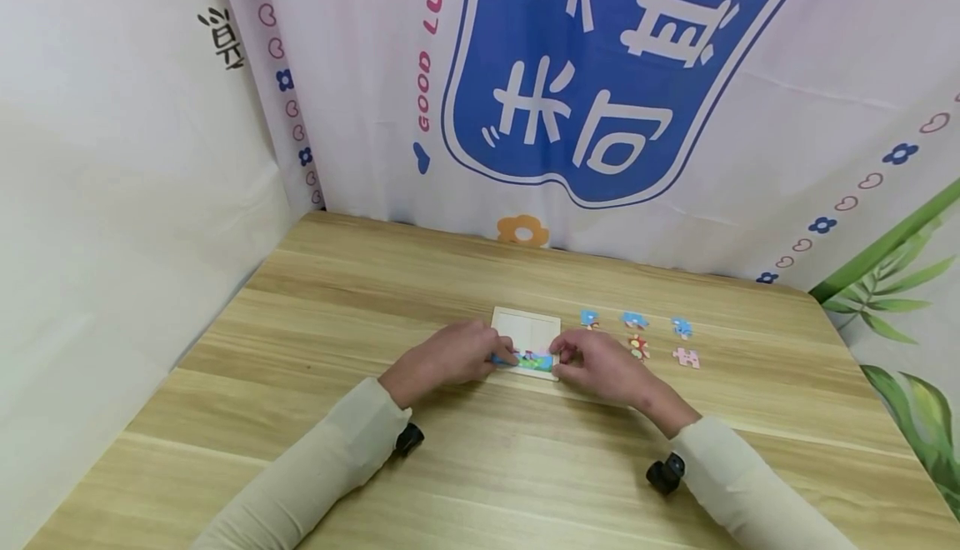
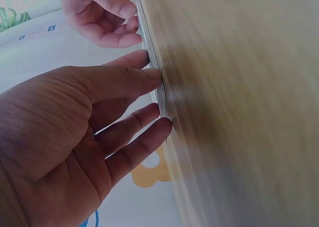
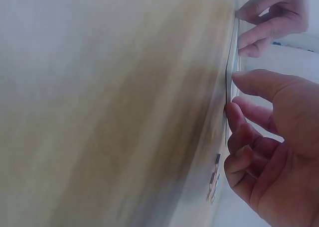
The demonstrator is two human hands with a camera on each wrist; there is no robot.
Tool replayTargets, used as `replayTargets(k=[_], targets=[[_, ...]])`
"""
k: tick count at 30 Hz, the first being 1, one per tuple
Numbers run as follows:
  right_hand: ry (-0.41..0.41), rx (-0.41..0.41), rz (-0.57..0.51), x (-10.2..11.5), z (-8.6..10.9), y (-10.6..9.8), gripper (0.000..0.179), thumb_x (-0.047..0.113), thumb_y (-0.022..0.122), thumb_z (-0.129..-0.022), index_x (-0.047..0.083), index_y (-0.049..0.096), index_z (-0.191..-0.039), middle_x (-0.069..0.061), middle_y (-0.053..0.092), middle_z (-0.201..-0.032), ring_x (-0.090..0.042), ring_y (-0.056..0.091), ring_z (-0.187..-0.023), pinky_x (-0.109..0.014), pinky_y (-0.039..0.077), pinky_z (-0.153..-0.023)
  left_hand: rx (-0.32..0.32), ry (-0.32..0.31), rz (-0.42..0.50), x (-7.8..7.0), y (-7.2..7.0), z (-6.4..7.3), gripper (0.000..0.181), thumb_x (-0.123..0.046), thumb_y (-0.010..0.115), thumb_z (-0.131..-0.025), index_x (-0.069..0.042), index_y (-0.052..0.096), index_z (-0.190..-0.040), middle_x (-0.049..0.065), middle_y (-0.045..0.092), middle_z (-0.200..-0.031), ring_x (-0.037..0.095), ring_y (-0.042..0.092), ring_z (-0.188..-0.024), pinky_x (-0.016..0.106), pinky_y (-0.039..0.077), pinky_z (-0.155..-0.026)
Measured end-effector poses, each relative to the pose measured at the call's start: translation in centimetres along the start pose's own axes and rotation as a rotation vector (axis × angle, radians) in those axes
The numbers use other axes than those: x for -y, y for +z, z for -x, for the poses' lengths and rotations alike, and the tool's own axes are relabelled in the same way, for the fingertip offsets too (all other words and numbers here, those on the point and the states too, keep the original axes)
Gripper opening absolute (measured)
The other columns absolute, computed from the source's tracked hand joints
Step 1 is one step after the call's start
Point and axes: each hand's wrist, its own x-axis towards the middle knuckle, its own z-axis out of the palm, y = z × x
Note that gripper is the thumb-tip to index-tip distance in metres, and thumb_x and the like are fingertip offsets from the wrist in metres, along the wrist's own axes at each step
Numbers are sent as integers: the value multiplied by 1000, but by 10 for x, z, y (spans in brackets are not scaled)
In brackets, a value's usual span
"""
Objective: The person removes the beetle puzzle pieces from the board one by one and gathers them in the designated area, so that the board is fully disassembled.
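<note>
At left, we see a person's left hand [image 1: 468,352], fingers nearly straight, at the left edge of a shallow puzzle tray [image 1: 525,329] lying flat on a wood-grain table [image 1: 375,283]; the forefinger rests on a colourful strip [image 1: 534,362] of fitted picture along the tray's near side. At right, the right hand [image 1: 603,362] pinches the tray's right edge between thumb and forefinger, its other fingers curled. Farther right, loose jigsaw pieces lie spread on the table.

We judge the tray light, thin and stiff, likely to slide if pushed, and best held by its left and right rims. The pieces look light and flat, with knobs that could bend or snag; we would pinch them by their edges.

We count two hands, one tray and five loose pieces in view: three blue pieces [image 1: 634,319] in the far row, then one red piece [image 1: 638,346] and one pink piece [image 1: 686,357] nearer. Fingers cover part of the strip, so we cannot tell how many pieces form it, nor whether others lie behind the right hand.
</note>
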Motion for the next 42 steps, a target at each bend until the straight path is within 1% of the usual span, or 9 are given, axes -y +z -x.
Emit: replayTargets(k=[5,10,15,22,27,35,40,42], targets=[[0,-8,16,0,0,1,17,14,73,-96,8,72,-112,9,65,-92,-9,60,-84,-33,52,-78,-4,10,18,-1,-2,0,26,-5,74,-95,-13,79,-120,-1,74,-117,11,67,-86,21,50,-71],[2,-13,24,0,1,2,16,14,73,-96,9,73,-111,9,65,-92,-10,59,-83,-33,51,-77,-3,14,17,-1,-2,-1,26,-5,74,-95,-13,79,-119,0,74,-117,11,67,-85,21,49,-71],[8,-14,10,-1,1,2,15,13,73,-95,10,73,-110,8,65,-91,-10,59,-83,-33,51,-77,4,8,28,-2,-3,-2,27,-4,74,-95,-13,79,-120,0,74,-118,8,64,-80,21,48,-69],[31,-6,-1,-1,1,2,14,13,72,-96,10,73,-109,9,65,-92,-10,59,-84,-34,51,-77,8,9,25,-3,-5,-3,27,-4,74,-95,-13,79,-120,-1,74,-116,8,64,-80,22,49,-69],[48,1,-10,0,1,2,14,13,71,-97,10,73,-110,9,65,-93,-11,59,-84,-33,51,-78,10,19,30,-1,-4,-4,27,-4,73,-95,-13,79,-120,0,74,-114,5,56,-72,22,45,-66],[45,4,-19,0,0,1,14,13,72,-97,10,72,-110,8,64,-93,-11,59,-84,-34,51,-77,-1,32,32,0,-4,-5,24,-6,73,-96,-12,79,-118,0,74,-112,4,49,-68,22,42,-64],[36,18,0,0,-2,-1,13,12,72,-96,9,72,-109,8,64,-92,-10,59,-83,-32,52,-77,4,5,35,0,-2,-4,27,-4,72,-96,-13,79,-121,-2,73,-117,7,41,-65,23,38,-63],[31,25,8,0,-2,-2,13,12,72,-96,8,72,-109,8,65,-92,-10,59,-83,-32,52,-77,3,-7,37,-1,0,-4,29,-3,72,-95,-14,78,-121,-3,72,-119,7,43,-68,23,39,-65]])
